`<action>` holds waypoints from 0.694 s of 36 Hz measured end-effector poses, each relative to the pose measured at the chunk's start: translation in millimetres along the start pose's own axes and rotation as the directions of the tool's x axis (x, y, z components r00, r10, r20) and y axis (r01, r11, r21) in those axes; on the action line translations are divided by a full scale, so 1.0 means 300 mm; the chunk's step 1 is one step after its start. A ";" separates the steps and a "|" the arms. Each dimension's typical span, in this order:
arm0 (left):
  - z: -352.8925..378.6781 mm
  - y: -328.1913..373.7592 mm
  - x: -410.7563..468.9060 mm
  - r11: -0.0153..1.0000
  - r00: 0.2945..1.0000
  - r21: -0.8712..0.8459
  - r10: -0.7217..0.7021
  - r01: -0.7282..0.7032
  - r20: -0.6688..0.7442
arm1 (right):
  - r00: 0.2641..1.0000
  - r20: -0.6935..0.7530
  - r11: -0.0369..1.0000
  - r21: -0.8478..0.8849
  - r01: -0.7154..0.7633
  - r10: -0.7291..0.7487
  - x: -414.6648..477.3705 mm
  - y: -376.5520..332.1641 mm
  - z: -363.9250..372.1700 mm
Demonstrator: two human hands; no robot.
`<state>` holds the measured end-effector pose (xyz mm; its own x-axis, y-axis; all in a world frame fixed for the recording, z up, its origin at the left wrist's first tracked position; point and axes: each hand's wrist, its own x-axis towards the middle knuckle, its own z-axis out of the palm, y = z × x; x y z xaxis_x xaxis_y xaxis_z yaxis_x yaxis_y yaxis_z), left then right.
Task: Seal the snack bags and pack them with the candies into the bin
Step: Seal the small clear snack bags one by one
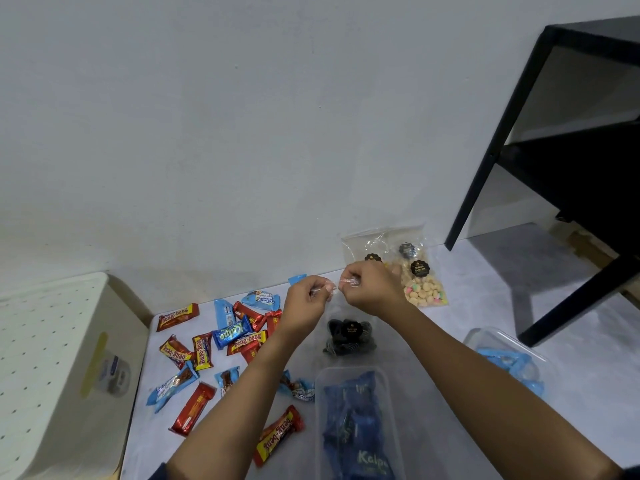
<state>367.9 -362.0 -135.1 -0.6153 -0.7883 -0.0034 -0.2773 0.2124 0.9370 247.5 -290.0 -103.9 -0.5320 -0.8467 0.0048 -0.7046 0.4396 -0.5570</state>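
My left hand (308, 299) and my right hand (372, 289) pinch the top edge of a clear snack bag (349, 336) that hangs between them with dark pieces and a black label inside. Behind my right hand, more clear snack bags (420, 271) with pale round snacks lean against the wall. Several candy bars (221, 341) in red, yellow and blue wrappers lie scattered on the floor to the left. A clear plastic bin (358, 424) holding blue packets stands in front of me, between my arms.
A white perforated box (52, 368) with a yellow label stands at the left. A black table frame (554, 174) rises at the right. A second clear container (509, 358) with light blue wrappers sits behind my right forearm. A white wall closes off the back.
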 end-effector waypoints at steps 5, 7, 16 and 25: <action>-0.021 0.019 0.000 0.999 0.999 -0.047 0.027 -0.028 -0.021 | 0.998 0.063 0.967 0.255 -0.006 -0.010 0.012 0.029 -0.021; -0.031 0.029 0.008 0.997 0.999 -0.073 0.033 -0.035 -0.029 | 0.996 0.091 0.913 0.406 -0.036 -0.001 0.018 0.046 -0.051; -0.038 -0.001 0.023 0.990 0.999 -0.131 -0.050 0.046 -0.023 | 0.992 0.117 0.888 0.449 -0.098 0.050 0.017 0.124 -0.093; -0.006 -0.015 0.019 0.996 0.998 -0.074 -0.047 0.045 -0.032 | 0.986 0.144 0.873 0.467 -0.142 0.084 0.025 0.152 -0.089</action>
<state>367.0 -368.4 -138.7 -0.5775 -0.8156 -0.0366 -0.2492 0.1334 0.9592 199.0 -268.2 -107.2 -0.5164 -0.8410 -0.1614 -0.3200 0.3643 -0.8746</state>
